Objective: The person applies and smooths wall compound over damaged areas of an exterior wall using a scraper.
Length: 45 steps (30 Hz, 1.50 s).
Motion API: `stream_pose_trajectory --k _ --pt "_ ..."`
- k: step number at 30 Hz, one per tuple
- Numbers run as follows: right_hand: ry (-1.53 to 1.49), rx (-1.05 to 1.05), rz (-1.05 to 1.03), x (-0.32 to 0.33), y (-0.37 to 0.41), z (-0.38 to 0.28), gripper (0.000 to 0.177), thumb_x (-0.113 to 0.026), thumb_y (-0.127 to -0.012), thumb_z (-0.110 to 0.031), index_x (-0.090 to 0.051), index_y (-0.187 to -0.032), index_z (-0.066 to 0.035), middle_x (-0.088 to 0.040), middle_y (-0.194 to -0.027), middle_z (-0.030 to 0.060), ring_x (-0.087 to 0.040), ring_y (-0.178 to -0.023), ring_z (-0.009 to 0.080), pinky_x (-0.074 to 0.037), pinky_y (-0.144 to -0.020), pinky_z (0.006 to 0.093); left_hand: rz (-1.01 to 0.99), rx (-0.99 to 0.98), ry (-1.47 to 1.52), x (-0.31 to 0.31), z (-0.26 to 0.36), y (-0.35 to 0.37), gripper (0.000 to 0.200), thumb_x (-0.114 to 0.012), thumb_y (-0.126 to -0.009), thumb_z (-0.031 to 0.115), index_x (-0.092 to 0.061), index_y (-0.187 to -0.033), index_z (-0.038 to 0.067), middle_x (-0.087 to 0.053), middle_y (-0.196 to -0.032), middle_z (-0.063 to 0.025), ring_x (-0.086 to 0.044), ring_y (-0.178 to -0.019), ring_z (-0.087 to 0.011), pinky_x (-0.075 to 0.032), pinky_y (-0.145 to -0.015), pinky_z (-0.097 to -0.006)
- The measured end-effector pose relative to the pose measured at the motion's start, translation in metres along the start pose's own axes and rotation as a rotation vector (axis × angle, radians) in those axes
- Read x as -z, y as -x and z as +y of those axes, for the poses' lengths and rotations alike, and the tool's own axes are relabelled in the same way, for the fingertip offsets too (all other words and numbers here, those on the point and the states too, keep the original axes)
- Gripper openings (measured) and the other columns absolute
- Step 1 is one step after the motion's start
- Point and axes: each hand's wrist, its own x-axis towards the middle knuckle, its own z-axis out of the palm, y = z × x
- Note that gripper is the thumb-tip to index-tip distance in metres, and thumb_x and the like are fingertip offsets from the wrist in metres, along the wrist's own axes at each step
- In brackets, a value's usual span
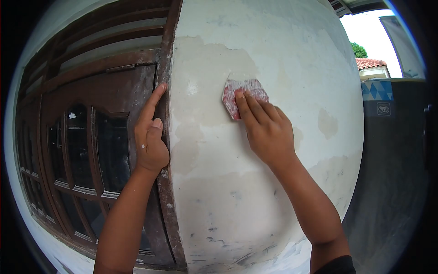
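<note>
Against the pale, patchy wall (219, 155), my right hand (269, 125) presses a red sanding pad or scraper (232, 98) smeared with white; its exact kind is unclear. The fingers lie over its right part, and a whitish smear shows along its top edge. My left hand (152, 132) rests on the brown wooden door frame (168, 192), fingers pointing up and thumb apart, holding nothing. A small white speck sits on that hand.
On the left stands a brown wooden door (98, 80) with dark glass panes (113, 150). Beyond the wall's right edge is a dark panel (388, 150) with a blue patterned strip (377, 91). A tiled roof (369, 63) and a green tree (359, 50) show at upper right.
</note>
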Motion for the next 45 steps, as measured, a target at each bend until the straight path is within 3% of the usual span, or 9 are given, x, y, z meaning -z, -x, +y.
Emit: stream_pose_trajectory --k 10,15,20,23,29,31,36,43,45 --pt "-0.206 -0.271 -0.017 0.104 0.055 -0.054 0.048 -0.070 -0.078 0.005 -0.069 -0.126 0.003 -0.074 -0.101 0.0136 -0.069 -0.085 0.0242 -0.058 -0.077 0.0313 -0.007 -0.010 -0.008 0.001 -0.001 -0.001 0.063 -0.036 -0.092 0.018 -0.046 -0.145 -0.014 -0.054 -0.147 -0.0277 -0.048 -0.142 -0.0358 -0.029 -0.122 -0.0406" --pt "-0.898 -1.327 0.057 0.159 0.105 -0.112 0.029 -0.068 -0.089 0.004 -0.070 -0.118 0.005 -0.073 -0.091 0.0078 -0.062 -0.079 0.0104 -0.050 -0.073 0.0243 -0.012 0.076 0.058 0.005 0.014 0.008 0.063 -0.034 -0.097 0.024 -0.042 -0.147 -0.014 -0.048 -0.152 -0.0281 -0.041 -0.147 -0.0356 -0.025 -0.124 -0.0422" --pt "-1.142 -1.728 0.213 0.208 0.144 -0.156 0.020 -0.063 -0.091 0.006 -0.069 -0.110 0.007 -0.073 -0.097 0.0101 -0.065 -0.087 0.0117 -0.051 -0.082 0.0275 0.099 0.339 0.238 0.013 0.110 0.134 0.073 -0.032 -0.103 0.041 -0.032 -0.153 -0.012 -0.037 -0.158 -0.0291 -0.032 -0.152 -0.0368 -0.018 -0.127 -0.0451" --pt "-1.223 -1.866 0.114 0.233 0.166 -0.172 0.026 -0.061 -0.097 -0.004 -0.063 -0.122 0.002 -0.066 -0.097 0.0014 -0.056 -0.075 0.0085 -0.048 -0.067 0.0250 0.139 0.448 0.323 0.012 0.136 0.179 0.077 -0.031 -0.105 0.048 -0.029 -0.155 -0.011 -0.033 -0.161 -0.0295 -0.028 -0.154 -0.0373 -0.015 -0.128 -0.0462" --pt "-1.257 -2.111 0.068 0.270 0.213 -0.163 0.019 -0.063 -0.094 -0.006 -0.065 -0.112 0.000 -0.060 -0.085 -0.0009 -0.051 -0.072 0.0075 -0.046 -0.066 0.0244 0.118 0.610 0.421 -0.052 0.201 0.291 0.071 -0.029 -0.106 0.042 -0.034 -0.152 -0.011 -0.040 -0.158 -0.0272 -0.032 -0.151 -0.0399 -0.018 -0.127 -0.0496" --pt "-1.287 -2.296 0.230 0.284 0.238 -0.155 0.025 -0.060 -0.091 0.007 -0.066 -0.115 0.007 -0.072 -0.104 0.0129 -0.069 -0.093 0.0173 -0.054 -0.088 0.0318 0.070 0.767 0.464 -0.063 0.240 0.325 0.068 -0.028 -0.106 0.039 -0.036 -0.151 -0.011 -0.042 -0.156 -0.0264 -0.034 -0.150 -0.0407 -0.019 -0.127 -0.0507" --pt "-1.217 -2.404 0.130 0.324 0.291 -0.129 0.029 -0.056 -0.092 0.006 -0.064 -0.120 0.006 -0.071 -0.113 0.0139 -0.069 -0.101 0.0206 -0.054 -0.093 0.0356 -0.058 1.147 0.602 -0.098 0.306 0.373 0.065 -0.027 -0.106 0.035 -0.039 -0.149 -0.012 -0.046 -0.154 -0.0249 -0.037 -0.148 -0.0424 -0.022 -0.126 -0.0530" --pt "-1.061 -2.600 -0.044 0.397 0.374 -0.079 0.028 -0.056 -0.095 0.005 -0.063 -0.121 0.004 -0.071 -0.113 0.0140 -0.070 -0.101 0.0211 -0.056 -0.092 0.0364 -0.195 1.301 0.711 -0.198 0.365 0.410 0.070 -0.030 -0.106 0.044 -0.040 -0.150 -0.009 -0.046 -0.153 -0.0288 -0.037 -0.149 -0.0404 -0.022 -0.125 -0.0519" --pt "-0.961 -2.658 -0.105 0.415 0.407 -0.061 0.029 -0.056 -0.096 0.004 -0.061 -0.125 0.005 -0.070 -0.115 0.0141 -0.069 -0.103 0.0211 -0.055 -0.094 0.0357 -0.248 1.350 0.692 -0.223 0.385 0.436 0.066 -0.030 -0.101 0.033 -0.043 -0.148 -0.011 -0.048 -0.152 -0.0295 -0.040 -0.147 -0.0389 -0.025 -0.124 -0.0514"
